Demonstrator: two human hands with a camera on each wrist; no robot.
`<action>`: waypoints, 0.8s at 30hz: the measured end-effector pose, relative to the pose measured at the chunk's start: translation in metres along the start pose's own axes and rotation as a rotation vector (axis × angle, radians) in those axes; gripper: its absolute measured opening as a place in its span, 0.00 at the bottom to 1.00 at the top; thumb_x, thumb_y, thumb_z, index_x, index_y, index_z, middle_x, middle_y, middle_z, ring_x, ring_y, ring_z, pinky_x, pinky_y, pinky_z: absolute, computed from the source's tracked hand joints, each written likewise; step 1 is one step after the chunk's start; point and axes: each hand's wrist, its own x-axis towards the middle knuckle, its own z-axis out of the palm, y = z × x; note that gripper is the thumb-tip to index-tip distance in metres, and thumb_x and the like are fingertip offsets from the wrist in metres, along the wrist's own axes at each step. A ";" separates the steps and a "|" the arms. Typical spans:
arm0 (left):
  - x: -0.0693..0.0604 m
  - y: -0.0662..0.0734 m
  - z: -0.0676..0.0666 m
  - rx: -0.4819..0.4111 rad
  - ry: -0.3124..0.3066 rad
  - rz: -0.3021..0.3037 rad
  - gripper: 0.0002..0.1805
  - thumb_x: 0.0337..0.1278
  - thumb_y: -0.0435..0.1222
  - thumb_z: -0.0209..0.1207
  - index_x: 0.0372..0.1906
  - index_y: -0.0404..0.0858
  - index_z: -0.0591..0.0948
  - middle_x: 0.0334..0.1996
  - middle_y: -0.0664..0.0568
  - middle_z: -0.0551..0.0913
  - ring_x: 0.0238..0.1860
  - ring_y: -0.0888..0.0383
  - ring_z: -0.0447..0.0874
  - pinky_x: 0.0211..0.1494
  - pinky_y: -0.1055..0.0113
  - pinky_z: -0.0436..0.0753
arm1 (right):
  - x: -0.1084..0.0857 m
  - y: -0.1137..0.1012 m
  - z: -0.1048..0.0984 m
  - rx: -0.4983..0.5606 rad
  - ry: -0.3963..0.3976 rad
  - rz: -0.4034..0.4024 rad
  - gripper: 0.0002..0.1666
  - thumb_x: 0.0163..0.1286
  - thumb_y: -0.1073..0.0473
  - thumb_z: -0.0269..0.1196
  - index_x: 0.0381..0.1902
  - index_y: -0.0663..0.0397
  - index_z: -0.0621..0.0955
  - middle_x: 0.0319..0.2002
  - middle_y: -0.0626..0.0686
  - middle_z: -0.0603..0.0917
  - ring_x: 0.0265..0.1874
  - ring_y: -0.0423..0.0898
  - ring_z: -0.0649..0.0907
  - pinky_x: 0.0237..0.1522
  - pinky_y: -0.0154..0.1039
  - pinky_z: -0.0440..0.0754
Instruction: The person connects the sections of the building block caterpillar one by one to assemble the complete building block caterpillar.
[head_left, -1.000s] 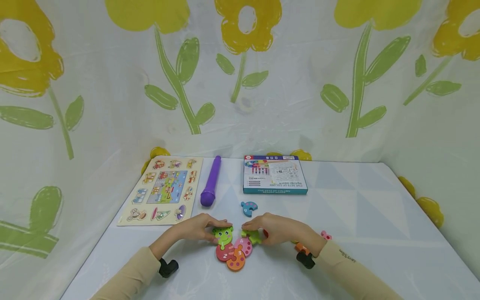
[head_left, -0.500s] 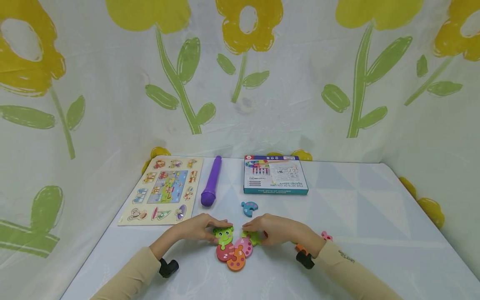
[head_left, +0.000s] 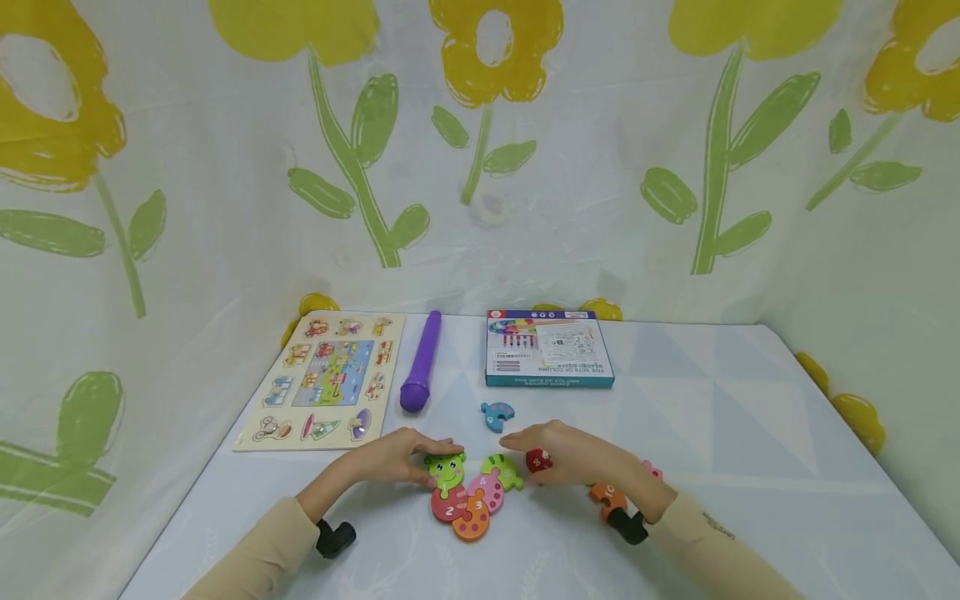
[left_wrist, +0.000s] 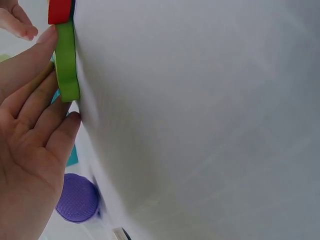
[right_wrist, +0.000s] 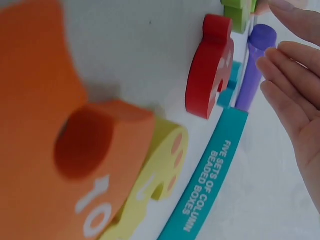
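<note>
The pale counter (head_left: 712, 400) carries a picture board (head_left: 251, 435) and, to its right, a flat box (head_left: 550, 382). Of the hands, the left hand (head_left: 390, 457) pinches the green face piece (head_left: 447, 473) between thumb and fingers; the right hand (head_left: 566, 454) holds nothing, its fingers extended near the loose red piece (right_wrist: 207, 70). Between them lies a curved chain, ending at the striped green piece (head_left: 498, 472). The step seems to be joining pieces; next calls, I judge, for picking another and aligning its knob.
</note>
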 end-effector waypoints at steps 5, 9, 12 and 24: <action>-0.001 0.000 0.000 -0.003 0.003 -0.002 0.31 0.55 0.39 0.66 0.66 0.45 0.74 0.66 0.47 0.69 0.69 0.51 0.64 0.71 0.53 0.63 | -0.007 0.001 -0.003 0.009 0.042 -0.008 0.35 0.60 0.62 0.71 0.65 0.55 0.74 0.62 0.51 0.77 0.62 0.50 0.75 0.56 0.39 0.79; -0.001 0.001 -0.001 -0.001 0.000 -0.007 0.31 0.55 0.38 0.66 0.66 0.46 0.73 0.67 0.48 0.68 0.69 0.51 0.63 0.71 0.53 0.62 | -0.010 0.003 -0.004 0.025 0.063 0.028 0.34 0.60 0.62 0.70 0.66 0.53 0.74 0.62 0.49 0.77 0.62 0.49 0.75 0.56 0.41 0.79; 0.000 0.002 -0.001 -0.005 0.002 -0.019 0.31 0.55 0.38 0.66 0.66 0.47 0.73 0.67 0.49 0.68 0.69 0.53 0.63 0.71 0.54 0.62 | -0.010 0.003 -0.007 0.027 0.072 0.042 0.34 0.61 0.62 0.69 0.66 0.53 0.74 0.62 0.49 0.77 0.62 0.49 0.74 0.57 0.43 0.79; 0.000 0.002 0.001 -0.007 0.008 -0.037 0.31 0.54 0.38 0.67 0.65 0.48 0.75 0.67 0.49 0.68 0.69 0.55 0.63 0.72 0.55 0.62 | 0.002 0.006 -0.015 -0.002 0.072 0.049 0.32 0.62 0.62 0.69 0.65 0.55 0.75 0.61 0.50 0.78 0.63 0.49 0.74 0.57 0.45 0.79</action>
